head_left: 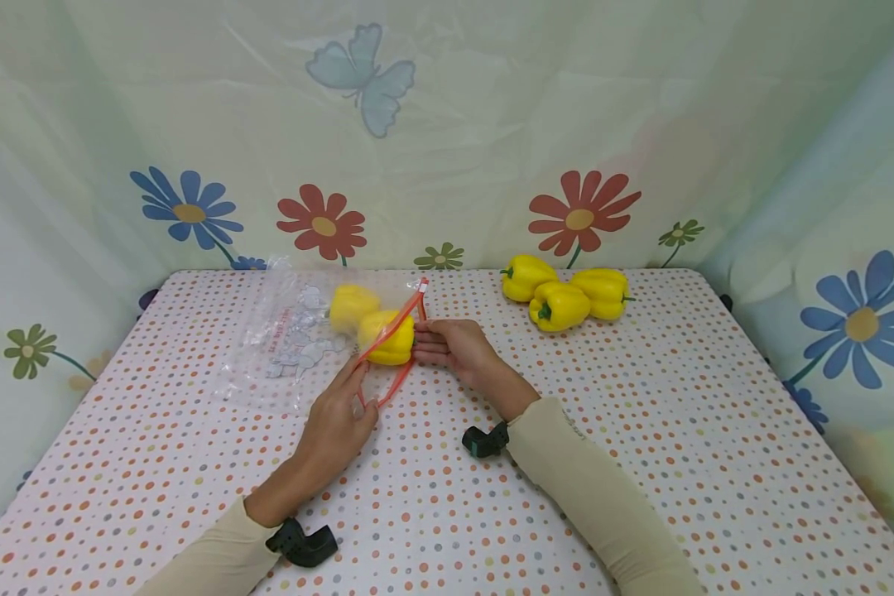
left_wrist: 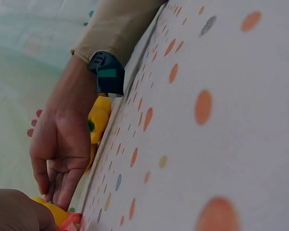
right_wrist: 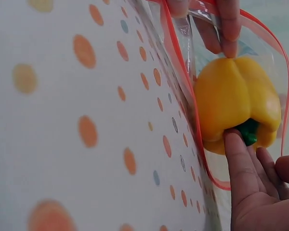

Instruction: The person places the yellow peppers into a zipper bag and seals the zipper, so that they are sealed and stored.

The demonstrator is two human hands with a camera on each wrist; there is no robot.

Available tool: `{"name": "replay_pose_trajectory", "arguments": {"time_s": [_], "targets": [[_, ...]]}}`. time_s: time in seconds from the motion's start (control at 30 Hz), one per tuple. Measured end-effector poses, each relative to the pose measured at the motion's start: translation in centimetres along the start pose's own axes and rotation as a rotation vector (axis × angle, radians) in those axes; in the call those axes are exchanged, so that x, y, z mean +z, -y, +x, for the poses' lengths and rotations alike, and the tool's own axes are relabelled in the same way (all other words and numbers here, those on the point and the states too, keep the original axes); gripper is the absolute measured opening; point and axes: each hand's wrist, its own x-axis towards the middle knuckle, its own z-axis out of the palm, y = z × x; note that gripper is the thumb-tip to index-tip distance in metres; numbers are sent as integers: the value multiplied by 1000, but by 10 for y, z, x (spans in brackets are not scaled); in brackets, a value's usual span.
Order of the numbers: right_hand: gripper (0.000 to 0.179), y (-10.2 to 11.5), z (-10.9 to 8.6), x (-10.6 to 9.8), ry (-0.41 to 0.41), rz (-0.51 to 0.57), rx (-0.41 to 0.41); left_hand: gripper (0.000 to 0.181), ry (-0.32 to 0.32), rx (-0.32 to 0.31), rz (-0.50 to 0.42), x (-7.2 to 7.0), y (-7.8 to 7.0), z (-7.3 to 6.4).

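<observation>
A clear zip bag (head_left: 253, 364) with a red-edged mouth lies on the left half of the table. My left hand (head_left: 338, 418) grips the near side of its mouth. One yellow bell pepper (head_left: 353, 306) is inside the bag. Another yellow bell pepper (right_wrist: 236, 98) sits at the bag's mouth, its green stem facing outward. My right hand (head_left: 465, 348) touches that stem end with fairly straight fingers (right_wrist: 241, 166). At the top of the right wrist view, left-hand fingers (right_wrist: 229, 24) are at the bag's opening, close above the pepper.
Three more yellow bell peppers (head_left: 559, 306) lie grouped at the back right of the dotted table (head_left: 566, 389). A flower-print curtain (head_left: 447, 149) hangs behind the table's back edge. A dark band device (head_left: 301, 542) is on each wrist.
</observation>
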Motion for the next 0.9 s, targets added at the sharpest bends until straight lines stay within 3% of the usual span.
{"name": "replay_pose_trajectory", "arguments": {"time_s": [0.43, 0.9], "targets": [[33, -5, 7, 0, 44, 138, 50, 57, -24, 26, -7, 0, -1, 0], [33, -4, 14, 5, 85, 152, 60, 56, -49, 45, -47, 0, 1, -1]]}}
